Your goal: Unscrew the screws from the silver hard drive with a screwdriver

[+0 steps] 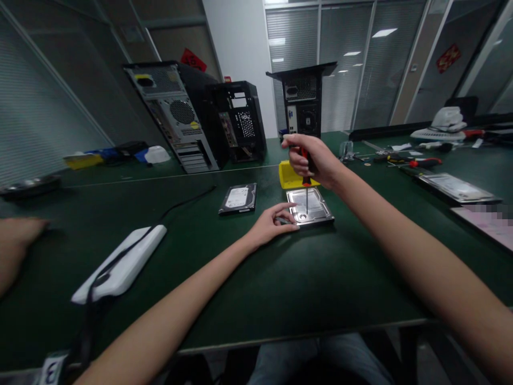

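A silver hard drive [316, 207] lies flat on the green table [280, 278] in front of me. My right hand [310, 159] is closed round the red and black handle of a screwdriver [306, 184], held upright with its tip on the drive's near left part. My left hand [272, 223] rests on the table against the drive's left edge, fingers curled and pressed on it. A second hard drive [239, 198], black with a white label, lies a little to the left.
A yellow parts bin [288, 176] sits just behind the drive. Three open computer cases [180, 115] [240, 120] [304, 99] stand at the back. A white power strip [122, 264] with a black cable lies left. Another person's hand [16, 240] rests at the far left. Tools and a drive [452, 187] lie right.
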A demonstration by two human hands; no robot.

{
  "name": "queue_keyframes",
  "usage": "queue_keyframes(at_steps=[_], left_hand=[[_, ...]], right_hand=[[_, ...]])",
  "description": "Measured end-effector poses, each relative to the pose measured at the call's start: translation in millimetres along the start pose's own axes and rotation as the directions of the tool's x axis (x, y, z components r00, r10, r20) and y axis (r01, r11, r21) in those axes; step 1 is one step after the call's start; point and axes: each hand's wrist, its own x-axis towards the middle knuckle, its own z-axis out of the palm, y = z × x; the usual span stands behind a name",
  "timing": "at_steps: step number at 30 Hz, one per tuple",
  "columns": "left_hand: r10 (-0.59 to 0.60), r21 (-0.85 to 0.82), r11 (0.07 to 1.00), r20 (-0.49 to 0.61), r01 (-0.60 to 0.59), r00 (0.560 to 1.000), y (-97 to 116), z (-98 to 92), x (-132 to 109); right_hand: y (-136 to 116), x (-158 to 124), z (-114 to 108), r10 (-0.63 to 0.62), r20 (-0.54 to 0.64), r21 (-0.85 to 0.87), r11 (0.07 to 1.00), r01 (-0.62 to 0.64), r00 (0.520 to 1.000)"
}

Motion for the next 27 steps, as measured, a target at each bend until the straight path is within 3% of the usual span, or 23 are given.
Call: queue_keyframes(at_steps=[8,17,27], left_hand=[[-0.006,-0.020,1.000,0.006,0.006,1.000,0.0,-0.7,-0.4],[-0.018,-0.040,0.999,0.002,0.018,1.000,-3.1,-0.5,0.4],[-0.029,-0.005,1.000,-0.016,0.029,0.999,-4.0,0.1,0.4]], right_hand=[[-15.3,-5.0,-25.6,-0.066,-0.123,0.055,0.996,0.073,0.990],[25.4,-0.9,6.5,-0.062,0.016,0.087,0.994,0.061,0.998],[21.2,-3.0,10.2,-0.123,0.002,0.089,0.988,0.123,0.992]])
